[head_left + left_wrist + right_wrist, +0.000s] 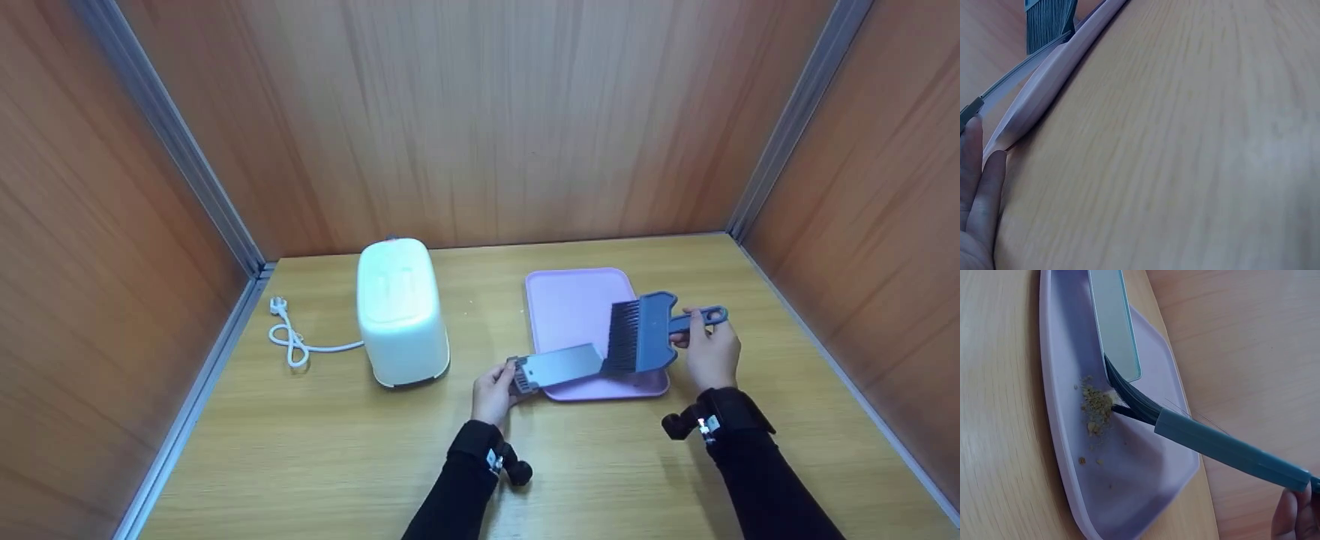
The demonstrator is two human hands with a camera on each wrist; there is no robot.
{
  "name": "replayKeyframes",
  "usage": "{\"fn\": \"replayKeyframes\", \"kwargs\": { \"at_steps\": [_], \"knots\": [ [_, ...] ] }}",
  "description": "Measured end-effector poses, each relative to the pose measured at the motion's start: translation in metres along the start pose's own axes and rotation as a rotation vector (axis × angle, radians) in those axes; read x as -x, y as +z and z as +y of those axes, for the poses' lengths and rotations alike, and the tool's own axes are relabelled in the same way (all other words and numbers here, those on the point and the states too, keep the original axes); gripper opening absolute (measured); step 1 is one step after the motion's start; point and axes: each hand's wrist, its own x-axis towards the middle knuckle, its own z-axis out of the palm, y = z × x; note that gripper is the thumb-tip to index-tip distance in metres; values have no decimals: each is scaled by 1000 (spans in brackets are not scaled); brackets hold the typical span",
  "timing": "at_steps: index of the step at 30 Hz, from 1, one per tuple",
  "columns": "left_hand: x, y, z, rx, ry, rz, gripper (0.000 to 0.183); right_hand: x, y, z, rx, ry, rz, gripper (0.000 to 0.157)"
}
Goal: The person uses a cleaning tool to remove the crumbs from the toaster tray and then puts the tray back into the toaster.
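A flat silver crumb tray point(566, 365) with a slotted grey end is gripped at that end by my left hand point(493, 391). It slants over the near part of a purple tray point(577, 300). My right hand point(711, 356) holds a blue brush point(657, 331) by its looped handle. The dark bristles point(1134, 396) meet the far end of the crumb tray and bend there. Below them, brown crumbs point(1095, 410) lie in a small heap on the purple tray. In the left wrist view, fingers point(988, 185) show beside the purple tray's rim.
Left of the purple tray stands a white rounded appliance point(401, 322), like a covered toaster. Its white cord point(296, 345) lies looped on the wooden table point(337, 450), ending in a plug point(278, 305). Wood-grain panels point(487, 135) enclose the back and both sides.
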Motion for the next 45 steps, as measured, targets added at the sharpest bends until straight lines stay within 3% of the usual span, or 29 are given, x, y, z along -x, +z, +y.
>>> {"fn": "replayKeyframes", "kwargs": {
  "at_steps": [8,26,33,38,45],
  "knots": [
    [0,1,0,22,2,2,40,1,-2,-2,5,-30,15,36],
    [-1,1,0,-25,-25,17,39,-4,-11,-8,-6,36,39,43],
    [-1,1,2,-89,-17,31,42,-6,7,-20,-117,15,73,39],
    [0,1,0,-59,-33,22,42,-4,23,-20,-134,42,85,40],
    [-2,0,0,-68,-39,26,40,-1,34,-14,-130,12,108,36]
  ]
}}
